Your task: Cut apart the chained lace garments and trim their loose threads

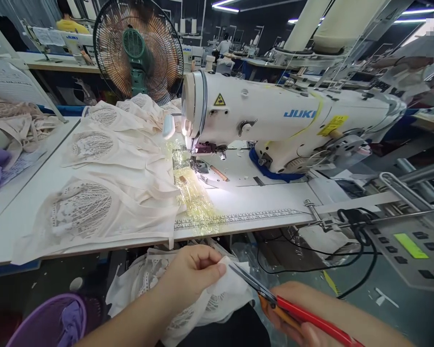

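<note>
Over my lap, my left hand (193,274) pinches the edge of a white lace garment piece (226,294) between thumb and fingers. Scissors (296,311) with red and orange handles are held in my right hand (292,301). Their slightly parted blades point left at the fabric edge, close to my left fingertips; whether they are cutting cannot be made out. More of the white lace cloth hangs below and behind my left wrist. Cream bra pieces with lace cups (87,207) lie in a row on the sewing table (260,200), left of the needle.
A white JUKI sewing machine (253,103) stands across the table, its lamp lit. Near the needle are yellow clear film (195,197) and an orange-handled tool (219,172). A fan (137,48) stands behind. A purple basket (50,318) sits lower left, a control panel (408,250) right.
</note>
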`<state>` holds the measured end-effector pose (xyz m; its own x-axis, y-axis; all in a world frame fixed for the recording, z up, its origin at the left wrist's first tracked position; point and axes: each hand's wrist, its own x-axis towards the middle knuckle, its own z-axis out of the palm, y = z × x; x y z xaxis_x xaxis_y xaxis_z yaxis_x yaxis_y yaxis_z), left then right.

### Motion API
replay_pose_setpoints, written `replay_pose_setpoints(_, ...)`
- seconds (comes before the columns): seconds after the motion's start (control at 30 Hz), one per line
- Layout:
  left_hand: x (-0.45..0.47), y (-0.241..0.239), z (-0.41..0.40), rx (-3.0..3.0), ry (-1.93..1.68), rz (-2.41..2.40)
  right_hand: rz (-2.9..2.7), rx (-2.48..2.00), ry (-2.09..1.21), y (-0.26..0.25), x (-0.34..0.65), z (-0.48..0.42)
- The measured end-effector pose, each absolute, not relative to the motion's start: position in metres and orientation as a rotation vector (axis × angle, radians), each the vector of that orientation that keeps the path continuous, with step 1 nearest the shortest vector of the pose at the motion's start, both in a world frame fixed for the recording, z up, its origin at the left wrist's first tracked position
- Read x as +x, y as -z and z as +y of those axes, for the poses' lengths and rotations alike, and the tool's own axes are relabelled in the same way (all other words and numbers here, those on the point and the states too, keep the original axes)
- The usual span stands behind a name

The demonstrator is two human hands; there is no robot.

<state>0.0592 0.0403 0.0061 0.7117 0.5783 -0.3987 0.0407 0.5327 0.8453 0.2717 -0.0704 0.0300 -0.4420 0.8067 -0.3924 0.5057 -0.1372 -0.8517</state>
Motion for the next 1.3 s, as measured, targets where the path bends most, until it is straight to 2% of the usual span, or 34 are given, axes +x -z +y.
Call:
replay_pose_setpoints(0.2, 0.059, -0.006, 0.041, 1.011, -0.336, 0.693, -1.6, -1.394, -1.77, -0.017, 0.263, -0.07)
replay_pose_setpoints(0.3, 0.057, -0.005, 0.044, 0.98, -0.338, 0.716, -1.391, -1.341, -1.746, -0.008, 0.26, -0.076)
replay_pose_setpoints(0.43, 0.056, -0.003, 0.046, 0.895, -0.334, 0.718, -1.154, -1.412, -1.423, -0.003, 0.259, -0.077)
replay_pose_setpoints(0.53, 0.057, -0.002, 0.044, 0.885, -0.329, 0.696, -1.179, -1.415, -1.156, -0.004, 0.252, -0.069)
replay_pose_setpoints(0.63, 0.058, -0.004, 0.041, 0.987, -0.327, 0.655, -1.242, -1.426, -1.036, -0.007, 0.238, -0.056)
replay_pose_setpoints(1.03, 0.047, -0.001, 0.032, 1.265, -0.341, 0.674, -1.382, -1.442, -1.23, -0.027, 0.215, -0.035)
replay_pose_setpoints(1.3, 0.028, 0.002, 0.037, 1.444, -0.394, 0.778, -1.192, -1.422, -1.055, -0.006, 0.221, -0.032)
